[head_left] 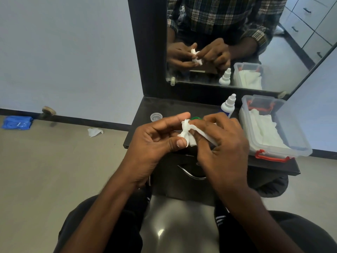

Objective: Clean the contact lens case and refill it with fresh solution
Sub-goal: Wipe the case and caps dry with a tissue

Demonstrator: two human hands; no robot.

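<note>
We hold a white tissue (187, 133) between both hands, above the front edge of the dark shelf (145, 108). What it wraps we cannot see; only a green rim (196, 118), perhaps part of the case, peeks out just behind it. Our left hand (156, 137) has its fingers curled, forefinger over the top of the tissue and thumb against its lower end, pinching it. Our right hand (220, 141) is curled too, its fingertips pressed into the tissue from the right side, a strip of tissue trailing under its fingers.

Left of our hands, on the shelf, sits a small clear cap (156, 117), standing apart from everything else. Behind our right hand stands the white solution bottle (228, 105), upright, capped, with a blue label. Just right of the bottle is a clear box (295, 143) with red clasps, open, holding folded white tissues (264, 130).

The mirror (291, 57) behind the shelf shows our hands, the bottle and the box. On the floor to the left lie a crumpled tissue (94, 132) and a blue cloth (17, 122).
</note>
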